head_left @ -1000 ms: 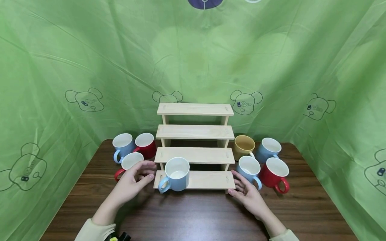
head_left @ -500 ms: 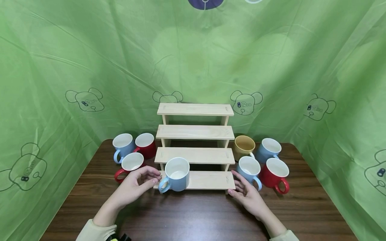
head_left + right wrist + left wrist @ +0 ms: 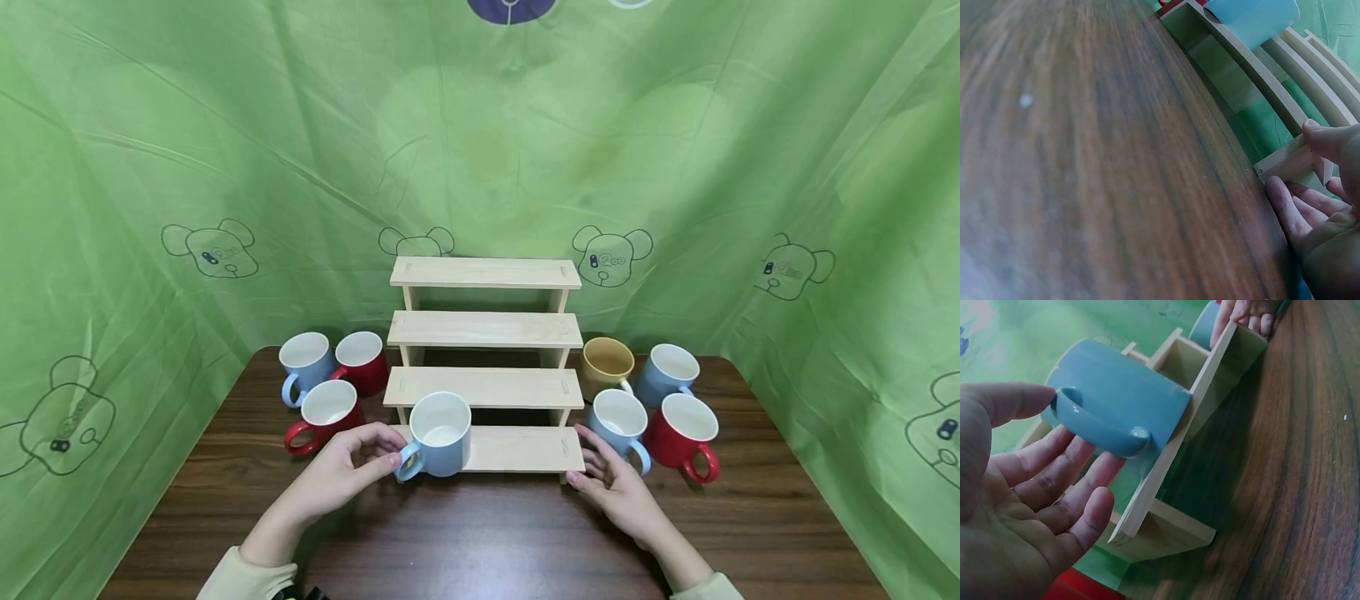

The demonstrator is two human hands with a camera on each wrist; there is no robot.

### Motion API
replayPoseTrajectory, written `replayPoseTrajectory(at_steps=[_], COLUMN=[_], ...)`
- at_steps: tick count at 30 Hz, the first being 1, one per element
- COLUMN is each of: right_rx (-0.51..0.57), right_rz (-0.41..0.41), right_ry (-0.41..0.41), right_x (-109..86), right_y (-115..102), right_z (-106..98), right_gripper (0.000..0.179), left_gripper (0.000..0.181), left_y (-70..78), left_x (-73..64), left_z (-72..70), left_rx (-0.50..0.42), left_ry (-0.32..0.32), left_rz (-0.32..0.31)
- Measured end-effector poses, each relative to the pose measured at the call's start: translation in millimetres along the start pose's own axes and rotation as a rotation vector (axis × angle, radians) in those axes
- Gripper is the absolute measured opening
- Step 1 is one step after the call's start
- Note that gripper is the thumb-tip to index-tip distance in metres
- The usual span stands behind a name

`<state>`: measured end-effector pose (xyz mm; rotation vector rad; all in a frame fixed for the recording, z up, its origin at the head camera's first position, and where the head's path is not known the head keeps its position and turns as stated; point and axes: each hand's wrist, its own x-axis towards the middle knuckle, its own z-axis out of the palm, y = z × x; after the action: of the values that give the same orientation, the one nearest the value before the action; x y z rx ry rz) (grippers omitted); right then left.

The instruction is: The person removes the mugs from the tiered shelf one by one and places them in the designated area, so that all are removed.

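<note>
A light blue mug (image 3: 442, 437) with a white inside stands upright on the lowest step of a pale wooden tiered shelf (image 3: 517, 450), left of its middle. My left hand (image 3: 341, 467) is at the mug's handle (image 3: 1100, 428). In the left wrist view its thumb tip touches the handle's upper end, while loosely bent fingers lie along its other side without closing round it. At the right end of the lowest step, my right hand (image 3: 618, 492) holds the shelf, thumb at the front corner and fingers at the side by the leg (image 3: 1288, 159).
Left of the shelf stand a blue mug (image 3: 306, 360) and two red mugs (image 3: 367, 371) (image 3: 333, 417). To the right are a yellow mug (image 3: 600, 371), two blue mugs (image 3: 663, 379) (image 3: 615, 421) and a red mug (image 3: 678, 433). A green curtain (image 3: 480, 150) surrounds the dark wooden table (image 3: 480, 533).
My left hand has moved right and slightly down, from beside the front red mug to the blue mug's handle. My right hand, the shelf and the mugs have stayed put.
</note>
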<state>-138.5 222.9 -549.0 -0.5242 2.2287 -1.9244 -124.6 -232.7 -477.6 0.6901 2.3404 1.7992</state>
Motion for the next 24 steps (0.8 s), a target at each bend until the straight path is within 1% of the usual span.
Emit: replayPoseTrajectory(at_steps=[5, 9, 12, 14, 18, 24], right_rx=[0.003, 0.006, 0.009, 0.011, 0.009, -0.006], right_rz=[0.002, -0.001, -0.005, -0.007, -0.005, 0.008], right_ry=[-0.002, -0.008, -0.013, -0.016, -0.015, -0.007], right_x=[-0.2, 0.1, 0.3, 0.5, 0.8, 1.1], right_y=[0, 1, 1, 1, 2, 2], right_z=[0, 0, 0, 0, 0, -1], right_gripper=[0.079, 0.079, 0.079, 0.079, 0.08, 0.08], left_gripper=[0.015, 0.015, 0.015, 0.015, 0.013, 0.012], left_y=[1.4, 0.8, 0.3, 0.5, 1.2, 3.0], left_x=[0.7, 1.1, 1.6, 1.8, 1.7, 2.1], left_z=[4.0, 7.3, 9.4, 10.4, 11.5, 12.9], left_rx=[-0.038, -0.087, -0.124, -0.127, -0.106, -0.121], left_ry=[-0.029, -0.064, -0.089, -0.095, -0.094, -0.103], left_rz=[0.004, 0.031, 0.035, 0.023, 0.002, 0.002])
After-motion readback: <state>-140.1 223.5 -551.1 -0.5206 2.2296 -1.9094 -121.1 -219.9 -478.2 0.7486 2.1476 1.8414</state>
